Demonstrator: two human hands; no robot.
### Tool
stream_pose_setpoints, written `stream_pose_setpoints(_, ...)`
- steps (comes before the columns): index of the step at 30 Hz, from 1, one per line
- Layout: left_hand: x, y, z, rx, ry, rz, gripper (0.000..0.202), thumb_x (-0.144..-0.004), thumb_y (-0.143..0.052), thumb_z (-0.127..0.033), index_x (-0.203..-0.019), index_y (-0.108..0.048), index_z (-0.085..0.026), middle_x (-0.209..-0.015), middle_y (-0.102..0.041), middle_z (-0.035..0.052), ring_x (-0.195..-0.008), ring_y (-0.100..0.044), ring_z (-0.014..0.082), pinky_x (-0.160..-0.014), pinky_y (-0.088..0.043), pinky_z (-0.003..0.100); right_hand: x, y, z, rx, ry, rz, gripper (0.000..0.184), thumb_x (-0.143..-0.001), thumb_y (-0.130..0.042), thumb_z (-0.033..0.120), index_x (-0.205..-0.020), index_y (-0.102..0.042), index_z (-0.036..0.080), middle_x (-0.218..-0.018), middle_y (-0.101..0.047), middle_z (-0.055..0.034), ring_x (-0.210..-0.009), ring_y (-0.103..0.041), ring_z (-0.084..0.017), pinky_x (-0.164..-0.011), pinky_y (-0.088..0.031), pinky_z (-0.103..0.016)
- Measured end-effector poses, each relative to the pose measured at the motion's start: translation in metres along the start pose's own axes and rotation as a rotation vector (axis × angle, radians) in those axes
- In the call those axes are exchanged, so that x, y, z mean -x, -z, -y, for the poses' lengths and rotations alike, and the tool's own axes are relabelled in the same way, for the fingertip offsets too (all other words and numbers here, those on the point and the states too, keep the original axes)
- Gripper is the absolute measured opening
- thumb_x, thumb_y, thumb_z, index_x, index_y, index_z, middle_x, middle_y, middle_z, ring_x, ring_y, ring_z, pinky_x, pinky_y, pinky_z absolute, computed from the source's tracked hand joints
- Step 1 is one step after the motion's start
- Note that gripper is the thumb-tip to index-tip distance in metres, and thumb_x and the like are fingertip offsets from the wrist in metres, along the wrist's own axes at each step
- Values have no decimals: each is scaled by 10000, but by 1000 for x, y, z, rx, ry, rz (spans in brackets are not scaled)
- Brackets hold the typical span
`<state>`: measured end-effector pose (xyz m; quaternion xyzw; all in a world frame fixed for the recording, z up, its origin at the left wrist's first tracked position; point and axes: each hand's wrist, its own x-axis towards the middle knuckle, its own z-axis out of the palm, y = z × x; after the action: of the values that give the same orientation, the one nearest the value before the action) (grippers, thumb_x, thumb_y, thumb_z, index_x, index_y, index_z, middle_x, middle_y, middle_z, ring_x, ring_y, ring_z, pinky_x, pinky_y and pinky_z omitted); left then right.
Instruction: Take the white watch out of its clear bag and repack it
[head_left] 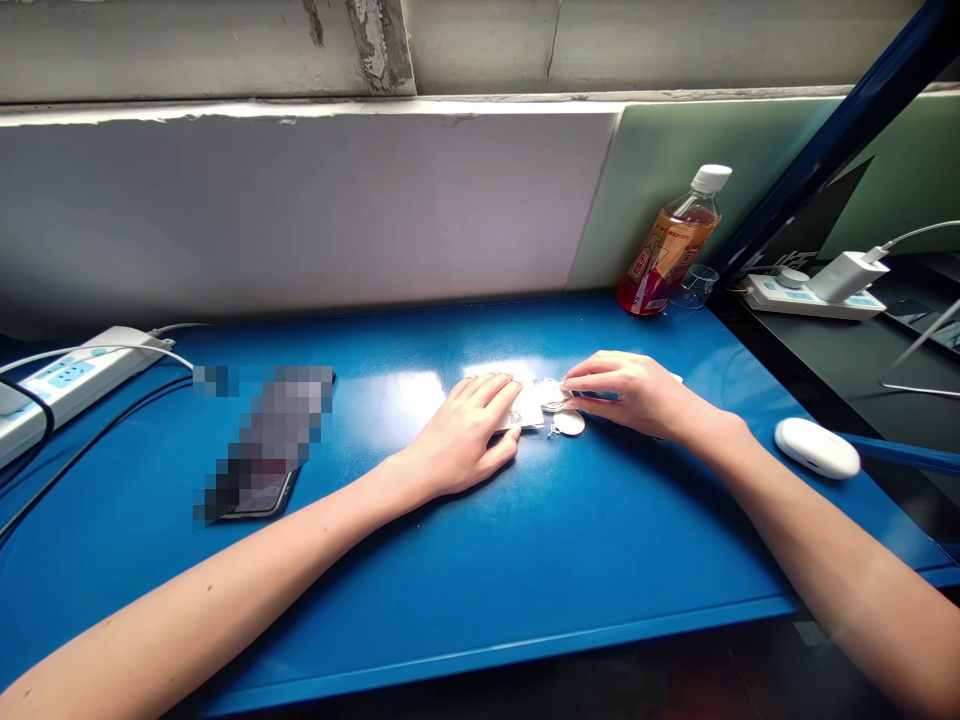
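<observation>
My left hand (476,430) lies palm down, fingers stretched out, on a flat white packet (531,408) with a small printed code, pressing it against the blue table. At the packet's right edge, my right hand (626,392) is closed in a pinch on a small white piece (553,397), partly covered by the fingertips. What exactly this piece is, I cannot make out. Just below it a round whitish disc (568,424) lies on the table, with a thin bit of something at its left side. Glare on the tabletop washes out the packet's far edge.
A dark phone (274,440), partly blurred out, lies at left near a white power strip (75,385) and cables. At the back right stand a drink bottle (670,245) and a clear cup (697,287). A white earbud case (817,448) sits near the right edge.
</observation>
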<state>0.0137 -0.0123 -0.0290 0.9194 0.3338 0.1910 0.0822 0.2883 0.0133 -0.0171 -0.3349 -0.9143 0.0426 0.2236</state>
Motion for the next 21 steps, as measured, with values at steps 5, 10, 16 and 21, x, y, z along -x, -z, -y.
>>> stream_pose_setpoints(5,0,0,-1,6,-1,-12,453,-957,-470,-271,-1366,-495,-78,-1416,-534,203,-1324,-489,316,-1114,-394,474,-3,-10,11,-20,12,-28,181,-932,-636,329,-951,-769,208,-991,-767,-79,-842,-700,-215,-743,-545,-328)
stream_pose_setpoints(10,0,-1,0,7,7,-28,443,-955,-474,-289,-1349,-507,-89,-1410,-538,207,-1310,-502,332,-1094,-411,499,-5,-9,15,4,-13,-17,201,-933,-627,341,-990,-759,200,-1046,-751,-102,-935,-679,-249,-819,-555,-384)
stream_pose_setpoints(16,0,-2,0,12,5,-31,465,-938,-495,-270,-1366,-494,-90,-1421,-530,209,-1333,-480,335,-1112,-393,514,-3,0,11,-57,0,9,166,-923,-617,274,-931,-766,202,-1174,-716,-118,-1129,-623,-292,-954,-533,-462)
stream_pose_setpoints(21,1,-1,0,17,3,-32,456,-953,-475,-275,-1371,-492,-94,-1406,-546,199,-1322,-494,318,-1115,-394,495,-3,-5,23,-186,-21,52,214,-913,-586,198,-1052,-748,192,-1345,-630,-141,-1273,-551,-308,-1041,-489,-507)
